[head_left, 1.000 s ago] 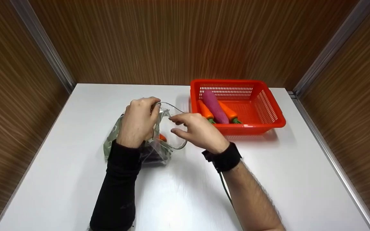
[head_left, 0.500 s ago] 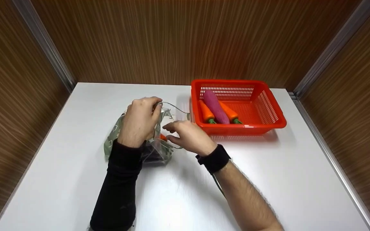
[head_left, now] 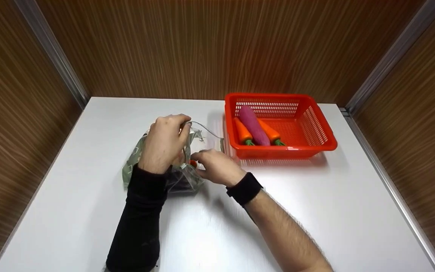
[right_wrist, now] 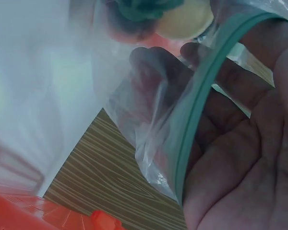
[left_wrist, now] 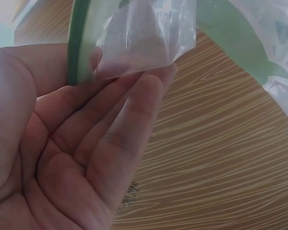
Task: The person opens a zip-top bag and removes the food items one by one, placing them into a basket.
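A clear plastic zip bag [head_left: 134,158] with a green pattern lies on the white table [head_left: 315,211], left of centre. My left hand [head_left: 163,145] pinches its upper rim; in the left wrist view the green zip strip [left_wrist: 79,38] and clear film [left_wrist: 144,33] sit between thumb and fingers [left_wrist: 134,120]. My right hand [head_left: 213,166] grips the lower rim at the bag's mouth. In the right wrist view its fingers [right_wrist: 153,72] lie behind the film and the zip strip [right_wrist: 201,96] crosses them. An orange carrot [head_left: 192,163] and something dark [head_left: 179,183] show inside the bag.
A red mesh basket [head_left: 327,139] stands right of the bag, holding a pink-purple vegetable [head_left: 253,124] between two carrots [head_left: 242,132] [head_left: 269,132]. Wood-grain walls close in the table on the left, back and right.
My right hand has moved left and down from above the bag's rim to its mouth, and its fingers have closed on the lower rim. The left hand has stayed put.
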